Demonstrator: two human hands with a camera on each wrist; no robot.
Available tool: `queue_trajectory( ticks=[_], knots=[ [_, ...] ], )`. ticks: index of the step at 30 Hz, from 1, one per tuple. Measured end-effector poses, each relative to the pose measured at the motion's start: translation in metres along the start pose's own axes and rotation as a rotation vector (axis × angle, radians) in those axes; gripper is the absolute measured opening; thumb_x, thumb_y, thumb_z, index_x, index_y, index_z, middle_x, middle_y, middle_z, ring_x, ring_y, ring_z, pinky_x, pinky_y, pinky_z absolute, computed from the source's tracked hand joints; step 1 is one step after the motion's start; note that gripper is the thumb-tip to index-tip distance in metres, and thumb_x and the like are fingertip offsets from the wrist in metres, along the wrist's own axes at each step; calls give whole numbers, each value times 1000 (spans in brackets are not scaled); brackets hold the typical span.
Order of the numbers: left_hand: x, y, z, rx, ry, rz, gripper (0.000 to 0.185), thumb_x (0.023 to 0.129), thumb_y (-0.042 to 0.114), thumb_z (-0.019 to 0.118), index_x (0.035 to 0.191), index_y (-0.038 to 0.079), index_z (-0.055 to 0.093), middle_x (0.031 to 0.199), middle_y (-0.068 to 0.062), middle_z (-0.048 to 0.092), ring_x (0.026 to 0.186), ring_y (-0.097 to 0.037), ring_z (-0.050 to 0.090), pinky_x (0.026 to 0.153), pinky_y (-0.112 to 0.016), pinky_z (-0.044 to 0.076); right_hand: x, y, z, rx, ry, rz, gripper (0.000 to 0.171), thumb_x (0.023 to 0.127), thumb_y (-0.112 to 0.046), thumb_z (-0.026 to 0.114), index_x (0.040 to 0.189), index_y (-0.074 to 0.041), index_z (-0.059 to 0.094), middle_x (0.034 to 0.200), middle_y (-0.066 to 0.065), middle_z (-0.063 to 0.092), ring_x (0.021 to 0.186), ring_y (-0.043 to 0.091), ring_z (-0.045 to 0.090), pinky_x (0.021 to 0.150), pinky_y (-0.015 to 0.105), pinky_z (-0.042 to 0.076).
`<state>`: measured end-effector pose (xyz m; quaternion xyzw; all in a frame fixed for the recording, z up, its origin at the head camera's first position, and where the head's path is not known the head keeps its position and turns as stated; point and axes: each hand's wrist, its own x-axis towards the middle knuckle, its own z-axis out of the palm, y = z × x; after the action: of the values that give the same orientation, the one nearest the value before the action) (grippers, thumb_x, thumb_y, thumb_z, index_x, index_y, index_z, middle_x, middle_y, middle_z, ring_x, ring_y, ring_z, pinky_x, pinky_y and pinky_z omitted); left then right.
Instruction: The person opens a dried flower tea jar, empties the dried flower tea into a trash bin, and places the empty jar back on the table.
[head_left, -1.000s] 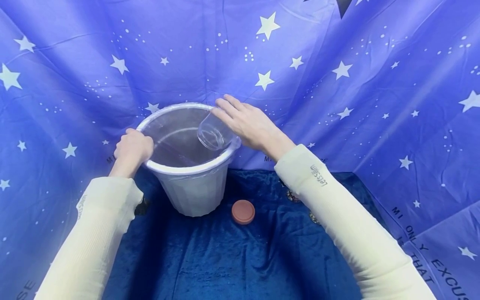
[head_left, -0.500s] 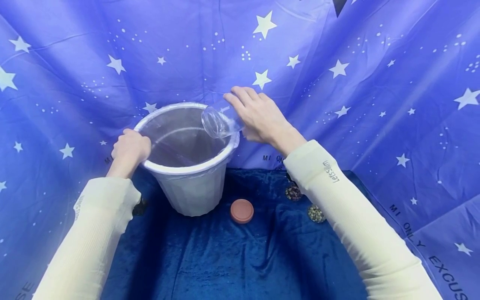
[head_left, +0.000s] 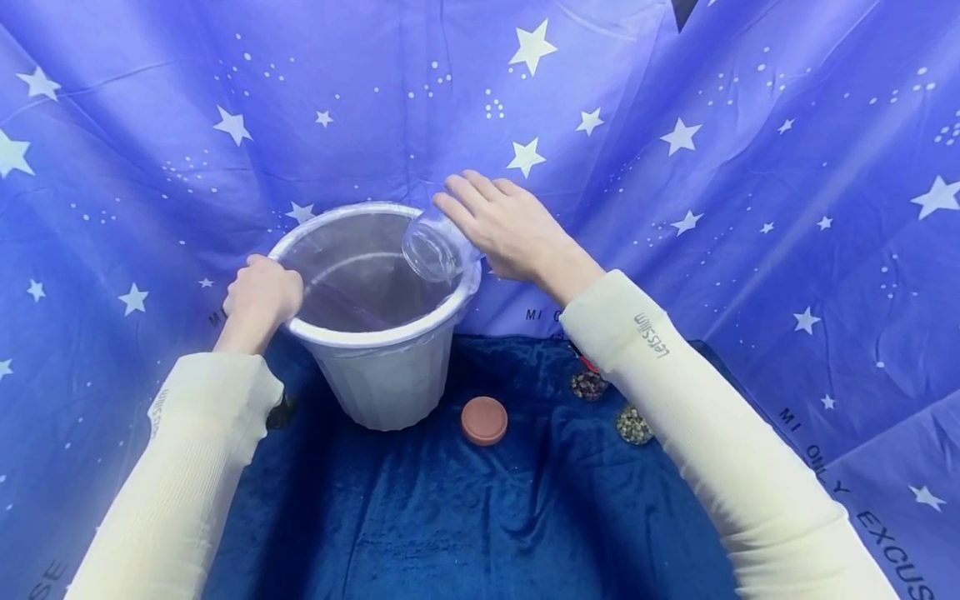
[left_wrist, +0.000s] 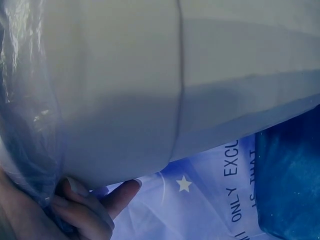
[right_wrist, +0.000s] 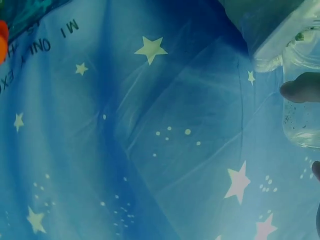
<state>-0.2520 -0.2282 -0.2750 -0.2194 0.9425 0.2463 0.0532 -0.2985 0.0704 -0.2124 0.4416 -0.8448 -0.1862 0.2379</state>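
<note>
A white bin, lined with a clear plastic bag, stands at the back of the blue cloth. My left hand grips its rim on the left side; fingers curl under the bagged edge in the left wrist view. Over the bin's right rim, my right hand holds a clear jar, tilted with its mouth facing down into the bin. Dark specks cling to the jar's wall in the right wrist view. A round reddish-brown lid lies on the cloth in front of the bin.
Two clumps of dried bits, one dark and one greenish, show beside my right sleeve, which hides part of that area. A dark object peeks out by my left sleeve. Starry blue drapes hang close behind the bin.
My right hand has lifted the jar a little up and right, then tipped it back slightly down toward the bin. My left hand keeps its grip on the rim.
</note>
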Motion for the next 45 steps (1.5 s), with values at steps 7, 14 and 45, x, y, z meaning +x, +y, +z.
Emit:
queue_trajectory(
  ticks=[7,14,45],
  knots=[
    [0,0,0,0,-8,-6,70,93,24,27,147,-18,11,142,-41,36,130,-57,40,105,-60,39,11,-13,-2,-93,-39,-98,80,80,-1,70,151,-6,32,155,18,35,147,36,33,116,48,35],
    [0,0,0,1,-8,-10,71,93,24,28,147,-18,11,143,-41,36,130,-57,39,105,-60,39,18,-23,-1,-199,-34,-206,77,84,5,64,153,-10,31,157,15,35,149,33,29,119,48,31],
    [0,0,1,-7,16,-8,68,93,25,28,144,-18,19,140,-41,39,128,-57,42,104,-60,41,27,-34,3,-11,-189,-154,74,87,-3,66,150,-8,30,152,19,35,139,39,40,107,50,45]
  ],
)
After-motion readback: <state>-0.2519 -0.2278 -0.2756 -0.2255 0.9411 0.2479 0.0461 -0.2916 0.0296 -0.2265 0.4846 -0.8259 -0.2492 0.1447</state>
